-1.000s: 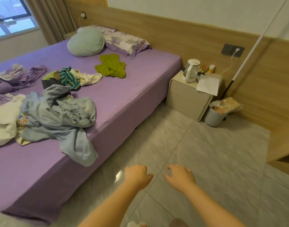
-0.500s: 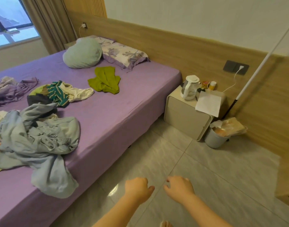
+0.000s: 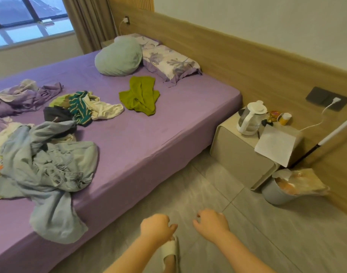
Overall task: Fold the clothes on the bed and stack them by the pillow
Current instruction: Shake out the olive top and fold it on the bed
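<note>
Hands: left hand [image 3: 156, 227] and right hand [image 3: 211, 223] loosely curled, holding nothing.
Surface: grey tiled floor [image 3: 237, 223] beneath fingers; purple-sheeted bed [image 3: 141, 134] left of them.
Writing: none readable.

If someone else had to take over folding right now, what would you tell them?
Left hand and right hand hold nothing, fingers loosely curled, over the floor beside the bed.
Clothes lie unfolded: light blue garment at the near edge, striped pile mid-bed, green garment just short of the floral pillow.
Done: nothing folded, no stack by the pillow.
Left: fold every piece and stack them there.
</note>
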